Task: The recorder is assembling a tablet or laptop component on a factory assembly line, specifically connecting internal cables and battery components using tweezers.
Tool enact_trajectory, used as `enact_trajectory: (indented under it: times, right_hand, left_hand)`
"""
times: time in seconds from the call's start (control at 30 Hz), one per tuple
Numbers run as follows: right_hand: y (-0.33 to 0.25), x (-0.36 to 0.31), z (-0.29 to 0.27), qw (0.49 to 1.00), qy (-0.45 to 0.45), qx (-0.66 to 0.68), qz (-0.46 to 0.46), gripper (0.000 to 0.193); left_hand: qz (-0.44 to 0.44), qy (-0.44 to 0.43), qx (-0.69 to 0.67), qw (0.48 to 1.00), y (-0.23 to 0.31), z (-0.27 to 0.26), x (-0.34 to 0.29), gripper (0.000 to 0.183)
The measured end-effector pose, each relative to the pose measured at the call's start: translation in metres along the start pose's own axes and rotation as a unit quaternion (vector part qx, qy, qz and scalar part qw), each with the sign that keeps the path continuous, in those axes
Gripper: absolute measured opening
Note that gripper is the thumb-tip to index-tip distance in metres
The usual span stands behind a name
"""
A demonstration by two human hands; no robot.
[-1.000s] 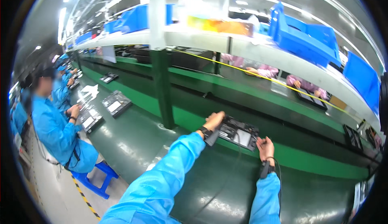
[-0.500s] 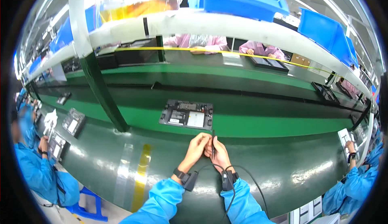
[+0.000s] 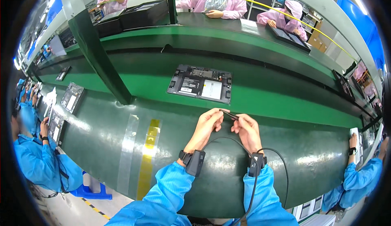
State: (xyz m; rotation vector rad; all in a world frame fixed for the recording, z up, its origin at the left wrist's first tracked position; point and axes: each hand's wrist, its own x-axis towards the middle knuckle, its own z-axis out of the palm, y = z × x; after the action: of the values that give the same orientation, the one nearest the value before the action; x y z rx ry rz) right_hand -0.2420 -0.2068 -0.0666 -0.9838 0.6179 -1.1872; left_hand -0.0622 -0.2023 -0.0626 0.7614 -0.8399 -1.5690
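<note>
Between my two hands, above the near part of the dark green bench point(image 3: 179, 140), is a slim, black, stick-like tool point(image 3: 229, 114). Its exact kind is too small to make out. My left hand point(image 3: 207, 126) pinches one end with thumb and fingertips. The other end is gripped by my right hand point(image 3: 249, 131), its fingers curled. Beyond both hands and touching neither, an opened tablet-like device point(image 3: 173, 88) lies flat on the green strip. Its circuit board is along the far edge, with a black battery and a white-labelled block below.
Clear tape point(image 3: 129, 140) and yellow tape point(image 3: 147, 156) run across the bench at left. A dark green post point(image 3: 99, 63) rises behind them. Cables point(image 3: 281, 160) loop from my wrist units. Co-workers sit at both sides and across; more opened devices point(image 3: 72, 97) lie at left.
My hands have drawn farther apart, and the tool has turned from upright to slanting between them. The view has tilted down, so the device appears higher and larger.
</note>
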Motion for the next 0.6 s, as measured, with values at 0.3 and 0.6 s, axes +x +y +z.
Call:
enact_trajectory:
  times: [0.3,0.6]
  right_hand:
    - [-0.001,0.001,-0.003,0.984,0.151,0.008,-0.090,0.017]
    - [0.003,-0.003,0.005,0.983,0.127,-0.115,-0.063,0.020]
  left_hand:
    - [0.069,-0.080,0.175,0.979,-0.017,0.009,0.000,0.019]
    - [0.041,-0.072,0.206,0.975,-0.019,0.011,-0.001,0.014]
